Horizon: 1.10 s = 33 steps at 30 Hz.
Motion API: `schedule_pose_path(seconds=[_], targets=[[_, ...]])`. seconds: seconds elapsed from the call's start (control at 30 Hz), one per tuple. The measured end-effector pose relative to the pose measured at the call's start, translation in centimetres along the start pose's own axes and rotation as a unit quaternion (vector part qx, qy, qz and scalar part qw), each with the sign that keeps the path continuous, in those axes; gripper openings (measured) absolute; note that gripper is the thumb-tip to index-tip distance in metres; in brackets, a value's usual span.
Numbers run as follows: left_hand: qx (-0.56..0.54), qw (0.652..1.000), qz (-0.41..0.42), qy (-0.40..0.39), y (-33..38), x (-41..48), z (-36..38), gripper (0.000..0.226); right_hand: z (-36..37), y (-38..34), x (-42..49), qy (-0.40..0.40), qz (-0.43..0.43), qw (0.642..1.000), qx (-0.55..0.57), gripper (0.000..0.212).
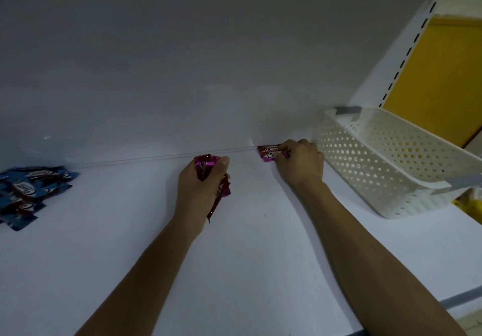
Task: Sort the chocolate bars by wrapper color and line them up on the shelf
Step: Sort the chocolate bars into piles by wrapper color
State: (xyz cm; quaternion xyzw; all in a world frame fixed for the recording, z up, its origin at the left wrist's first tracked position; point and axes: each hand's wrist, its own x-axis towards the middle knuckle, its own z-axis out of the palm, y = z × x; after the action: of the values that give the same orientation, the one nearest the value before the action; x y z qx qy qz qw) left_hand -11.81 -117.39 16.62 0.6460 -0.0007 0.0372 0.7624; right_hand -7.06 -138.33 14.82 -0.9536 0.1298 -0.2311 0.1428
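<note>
Head view: you are working along the back of the shelf [260,244].

- Your left hand [202,189] is clenching a pink bunch [206,167] of bars at mid-shelf. Wrapper ends are sticking out above and below the fist.
- Your right hand [300,165] is curling its fingers over one end of a pink bar [268,152]. The bar is lying flat against the back panel, just left of the basket [391,153].
- Blue bars [26,192] are lying in a loose, overlapping pile at far left, well apart from the pink.

Progress, by my reading: the colours are looking separated, blue left and pink right. The pink row is only beginning, the bunch is waiting to go down, and the blue pile is needing straightening into a line.

Hard to make out:
- Your fist is hiding how many bars it holds.
- Your right fingers are covering the bar's far end, and a second wrapper may be lying with it.
- The frame edge is cutting off the blue pile.
- The basket's near wall is hiding part of its floor.
</note>
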Motion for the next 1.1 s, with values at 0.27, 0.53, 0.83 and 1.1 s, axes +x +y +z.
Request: schedule_pose_path(seconds=[0.27, 0.53, 0.83, 1.1], targets=[[-0.183, 0.977, -0.074, 0.08, -0.4, 1.7, -0.5, 0.011, -0.6, -1.1, -0.6, 0.041, -0.02, 0.999, 0.026, 0.02], [-0.319, 0.922, -0.196, 0.101, 0.4, 2.7, -0.5, 0.015, -4.0, -9.5, -4.9, -0.346, -0.076, 0.849, 0.393, 0.031], [-0.338, 0.904, -0.246, -0.091, 1.6, 1.5, 1.4, 0.073, -4.2, -8.4, -4.1, -0.277, -0.004, 0.854, 0.441, 0.005], [-0.311, 0.926, -0.209, -0.038, 0.7, 0.8, 1.8, 0.03, -5.5, -7.1, -2.7, -0.282, 0.052, 0.842, 0.457, 0.006]])
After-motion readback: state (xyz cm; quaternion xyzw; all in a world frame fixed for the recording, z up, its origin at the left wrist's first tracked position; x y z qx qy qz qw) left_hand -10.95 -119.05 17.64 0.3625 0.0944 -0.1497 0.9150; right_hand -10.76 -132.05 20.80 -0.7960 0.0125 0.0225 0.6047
